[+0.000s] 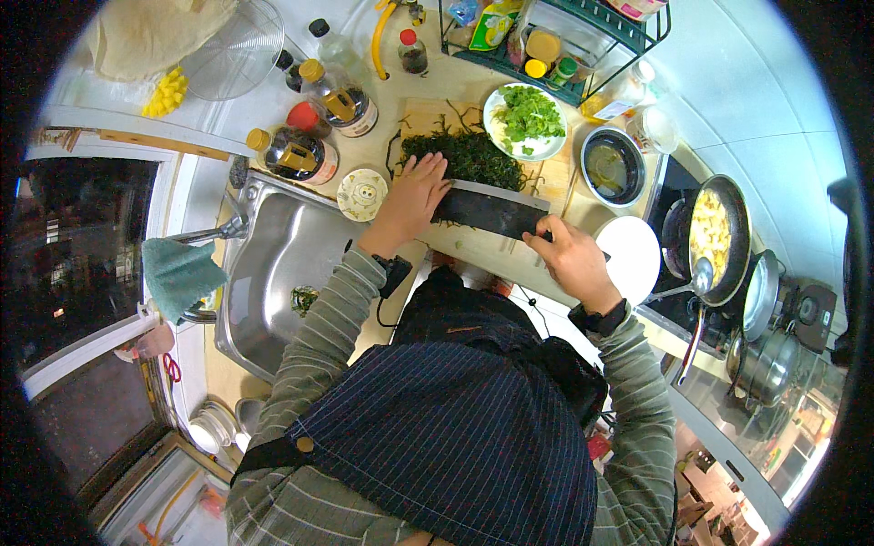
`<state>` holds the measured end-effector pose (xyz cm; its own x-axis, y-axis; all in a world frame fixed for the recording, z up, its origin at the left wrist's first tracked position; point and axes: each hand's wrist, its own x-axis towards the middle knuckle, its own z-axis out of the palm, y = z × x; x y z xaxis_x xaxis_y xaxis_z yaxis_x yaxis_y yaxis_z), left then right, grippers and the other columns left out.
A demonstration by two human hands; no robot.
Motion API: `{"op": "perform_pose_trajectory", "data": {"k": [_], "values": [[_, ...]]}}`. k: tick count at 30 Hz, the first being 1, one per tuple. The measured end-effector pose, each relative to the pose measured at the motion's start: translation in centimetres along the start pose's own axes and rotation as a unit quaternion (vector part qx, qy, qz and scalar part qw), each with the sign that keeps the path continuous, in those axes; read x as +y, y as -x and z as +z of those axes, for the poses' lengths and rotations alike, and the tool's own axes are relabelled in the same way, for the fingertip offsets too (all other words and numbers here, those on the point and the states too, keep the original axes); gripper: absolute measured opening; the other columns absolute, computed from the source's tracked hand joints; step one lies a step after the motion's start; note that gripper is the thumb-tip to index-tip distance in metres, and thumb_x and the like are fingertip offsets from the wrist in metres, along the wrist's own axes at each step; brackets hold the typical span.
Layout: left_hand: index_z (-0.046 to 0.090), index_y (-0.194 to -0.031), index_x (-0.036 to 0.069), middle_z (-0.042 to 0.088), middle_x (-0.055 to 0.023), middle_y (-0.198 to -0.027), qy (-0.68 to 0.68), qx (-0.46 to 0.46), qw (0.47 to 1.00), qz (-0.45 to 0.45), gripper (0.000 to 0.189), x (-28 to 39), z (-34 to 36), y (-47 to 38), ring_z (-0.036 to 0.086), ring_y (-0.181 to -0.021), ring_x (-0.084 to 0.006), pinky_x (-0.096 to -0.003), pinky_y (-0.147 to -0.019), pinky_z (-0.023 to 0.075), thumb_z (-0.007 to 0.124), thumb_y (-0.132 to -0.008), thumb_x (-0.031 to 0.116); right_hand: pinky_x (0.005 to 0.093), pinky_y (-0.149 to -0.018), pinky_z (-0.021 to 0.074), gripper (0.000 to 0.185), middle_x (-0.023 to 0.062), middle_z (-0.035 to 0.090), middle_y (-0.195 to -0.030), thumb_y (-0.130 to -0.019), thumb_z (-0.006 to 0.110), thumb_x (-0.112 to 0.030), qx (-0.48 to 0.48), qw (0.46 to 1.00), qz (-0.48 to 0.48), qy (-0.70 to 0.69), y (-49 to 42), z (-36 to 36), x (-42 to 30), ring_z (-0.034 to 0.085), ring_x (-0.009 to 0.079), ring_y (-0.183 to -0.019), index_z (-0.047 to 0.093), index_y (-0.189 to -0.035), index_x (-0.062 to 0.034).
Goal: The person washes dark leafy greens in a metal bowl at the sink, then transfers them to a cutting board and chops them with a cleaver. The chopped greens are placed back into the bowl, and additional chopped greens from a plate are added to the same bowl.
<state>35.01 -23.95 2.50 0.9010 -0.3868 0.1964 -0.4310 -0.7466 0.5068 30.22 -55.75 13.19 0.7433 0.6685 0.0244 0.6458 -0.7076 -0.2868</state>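
My right hand grips the handle of a kitchen cleaver. The cleaver's broad dark blade lies across the near side of a pile of chopped dark leafy greens, with a bright strip along its far edge. My left hand is laid flat, fingers stretched out, at the left end of the pile and against the blade's tip. It holds nothing. Beneath the greens is a wooden cutting board, partly hidden. On the board's far right rests a white plate of chopped fresh herbs and a pale minced ingredient.
Left are a steel sink, a patterned round lid and sauce bottles. Right are a dark-rimmed bowl, a white plate and a frying pan of yellowish food with a ladle. Behind stands a spice rack.
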Motion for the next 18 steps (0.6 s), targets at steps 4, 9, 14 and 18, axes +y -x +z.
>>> {"op": "perform_pose_trajectory", "data": {"k": [4,9,14,18], "values": [[0.060,-0.137,0.007,0.061,-0.0195,-0.137,0.099,0.030,0.983,-0.150,0.049,0.7,-1.0,-1.1,0.059,-0.118,-0.0373,-0.0439,-0.106,0.0457,0.067,-0.089,0.009,0.0403,-0.075,0.0562,0.028,0.0073,0.058,-0.104,-0.084,0.068,-0.006,0.000,0.998,0.052,-0.022,0.5,-0.1,0.0,0.067,0.0276,-0.089,0.072,-0.112,-0.0116],[0.060,-0.127,0.005,0.061,-0.0192,-0.123,0.132,0.009,0.978,-0.160,0.048,1.9,-0.3,-1.4,0.059,-0.115,-0.0380,-0.0413,-0.099,0.0508,0.070,-0.080,0.003,0.0377,-0.075,0.0554,0.029,0.0116,0.060,-0.106,-0.083,0.073,0.000,0.093,0.963,0.163,-0.191,0.8,1.2,1.0,0.067,0.0302,-0.087,0.070,-0.111,-0.0055],[0.061,-0.119,0.009,0.058,-0.0169,-0.119,0.069,0.069,0.989,-0.115,0.043,3.0,0.4,0.4,0.059,-0.111,-0.0364,-0.0413,-0.095,0.0517,0.070,-0.078,0.004,0.0318,-0.069,0.0535,0.027,0.0100,0.062,-0.101,-0.082,0.076,0.004,0.135,0.856,0.323,-0.381,-0.3,3.3,1.9,0.066,0.0203,-0.080,0.067,-0.107,-0.0015],[0.061,-0.123,0.005,0.055,-0.0180,-0.132,0.152,-0.107,0.949,-0.254,0.038,3.7,1.1,0.1,0.053,-0.123,-0.0399,-0.0445,-0.104,0.0454,0.066,-0.086,0.001,0.0248,-0.051,0.0481,0.023,0.0051,0.067,-0.096,-0.087,0.074,0.003,0.134,0.737,0.356,-0.558,-1.5,3.4,1.7,0.063,0.0108,-0.065,0.063,-0.107,-0.0010]]}}
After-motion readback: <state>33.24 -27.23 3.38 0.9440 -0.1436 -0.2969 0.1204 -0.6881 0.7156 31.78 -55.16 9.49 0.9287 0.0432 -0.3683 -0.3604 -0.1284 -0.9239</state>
